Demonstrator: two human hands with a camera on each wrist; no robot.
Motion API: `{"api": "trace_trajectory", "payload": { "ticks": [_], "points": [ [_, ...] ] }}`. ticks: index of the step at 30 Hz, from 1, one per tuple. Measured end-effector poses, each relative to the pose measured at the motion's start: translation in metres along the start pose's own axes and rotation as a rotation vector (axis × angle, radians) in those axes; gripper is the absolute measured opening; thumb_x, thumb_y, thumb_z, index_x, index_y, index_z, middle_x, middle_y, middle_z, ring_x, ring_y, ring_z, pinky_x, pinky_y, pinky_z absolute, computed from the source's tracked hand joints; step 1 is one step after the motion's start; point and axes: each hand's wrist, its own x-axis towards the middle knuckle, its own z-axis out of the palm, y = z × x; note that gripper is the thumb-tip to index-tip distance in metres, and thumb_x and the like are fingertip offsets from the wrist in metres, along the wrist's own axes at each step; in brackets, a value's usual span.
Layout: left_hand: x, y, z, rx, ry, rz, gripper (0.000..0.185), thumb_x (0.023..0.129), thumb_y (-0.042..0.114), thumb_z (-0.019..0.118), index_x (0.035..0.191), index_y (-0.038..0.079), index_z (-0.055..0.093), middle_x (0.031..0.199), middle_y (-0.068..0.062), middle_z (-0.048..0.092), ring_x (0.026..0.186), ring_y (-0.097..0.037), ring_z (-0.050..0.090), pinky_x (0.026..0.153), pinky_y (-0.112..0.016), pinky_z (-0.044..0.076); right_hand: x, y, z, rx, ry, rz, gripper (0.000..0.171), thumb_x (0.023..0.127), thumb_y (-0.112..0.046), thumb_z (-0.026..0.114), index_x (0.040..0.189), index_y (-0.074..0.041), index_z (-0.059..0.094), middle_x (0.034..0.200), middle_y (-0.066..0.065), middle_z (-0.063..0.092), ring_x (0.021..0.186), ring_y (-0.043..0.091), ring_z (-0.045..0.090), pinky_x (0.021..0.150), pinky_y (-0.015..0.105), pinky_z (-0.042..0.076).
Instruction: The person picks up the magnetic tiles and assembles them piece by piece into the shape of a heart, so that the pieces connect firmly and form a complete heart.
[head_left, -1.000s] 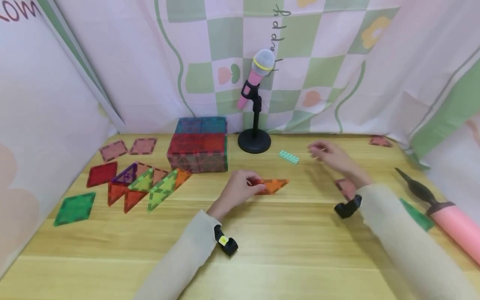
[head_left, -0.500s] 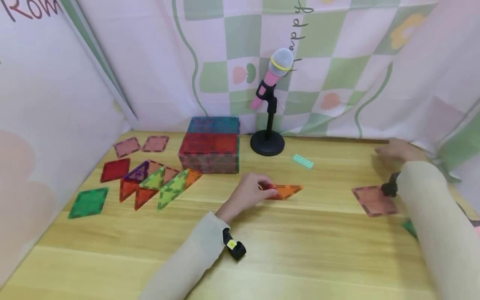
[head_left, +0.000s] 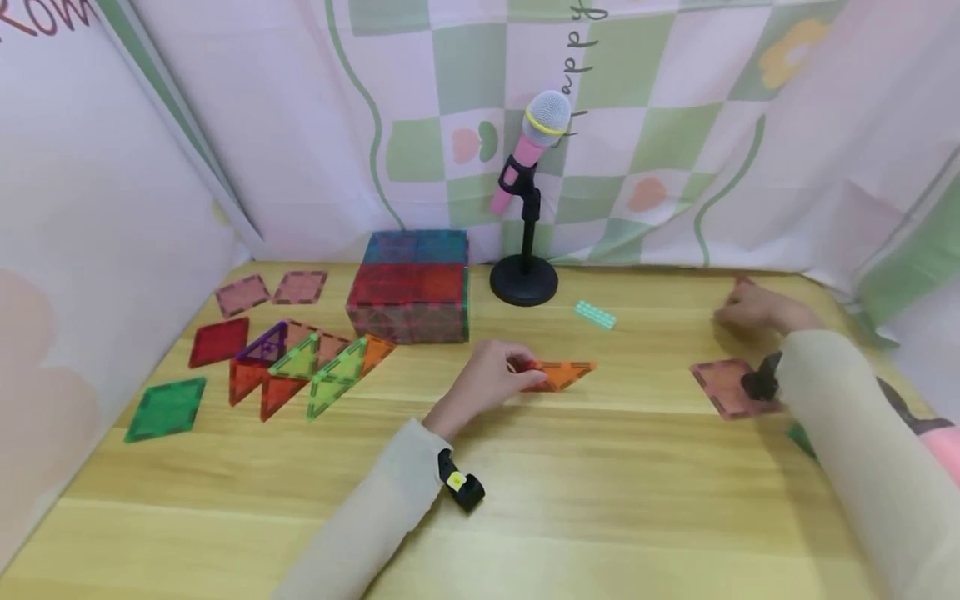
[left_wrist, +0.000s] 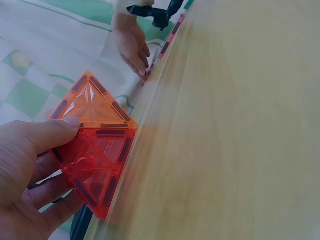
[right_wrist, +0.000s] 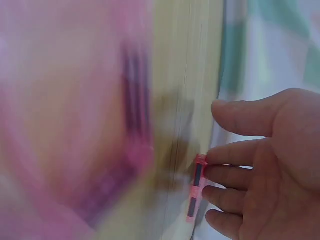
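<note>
My left hand pinches a pair of translucent triangular magnetic tiles standing on edge near the middle of the table. In the left wrist view, the orange triangle tile joins the red triangle tile edge to edge, with the thumb in front and fingers behind. At the table's back right, my right hand reaches down to a small pink tile. Its fingertips are right at that tile's edge, while the thumb stands apart from it. A pink square tile lies below the right wrist.
On the left lies a group of triangle tiles, with a red tile and a green tile beside it. A tile box and a microphone on a stand are at the back. A mint strip lies nearby.
My right hand has moved right to the small pink tile at the back right. The left hand keeps its hold on the two triangles. The head view has shifted slightly.
</note>
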Motion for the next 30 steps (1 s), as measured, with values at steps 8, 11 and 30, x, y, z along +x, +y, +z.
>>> {"api": "trace_trajectory", "payload": {
  "ticks": [8,11,30],
  "points": [
    [0.001,-0.003,-0.003,0.009,0.019,-0.007,0.01,0.084,0.017,0.073,0.088,0.008,0.074,0.083,-0.003,0.071,0.071,-0.006,0.058,0.064,-0.018,0.049,0.001,-0.052,0.014,-0.008,0.054,-0.083,0.039,0.094,-0.018,0.051,0.114,0.015,0.05,0.111,0.041,0.054,0.104,0.053,0.053,0.091,0.057,0.044],
    [0.001,-0.002,-0.002,0.003,0.022,-0.004,0.01,0.084,0.016,0.073,0.088,0.008,0.074,0.083,-0.004,0.071,0.071,-0.006,0.059,0.064,-0.018,0.049,0.0,-0.051,0.015,-0.001,0.121,-0.072,0.036,0.091,-0.017,0.054,0.111,0.013,0.053,0.104,0.035,0.06,0.103,0.052,0.055,0.091,0.06,0.042],
    [-0.002,0.0,0.0,0.019,0.009,0.011,0.011,0.084,0.019,0.074,0.088,0.009,0.073,0.084,-0.002,0.071,0.071,-0.006,0.059,0.063,-0.018,0.049,0.004,-0.039,0.015,0.134,0.102,0.069,0.038,0.093,-0.032,0.058,0.081,0.003,0.051,0.074,0.017,0.053,0.073,0.03,0.053,0.069,0.04,0.045]
  ]
}}
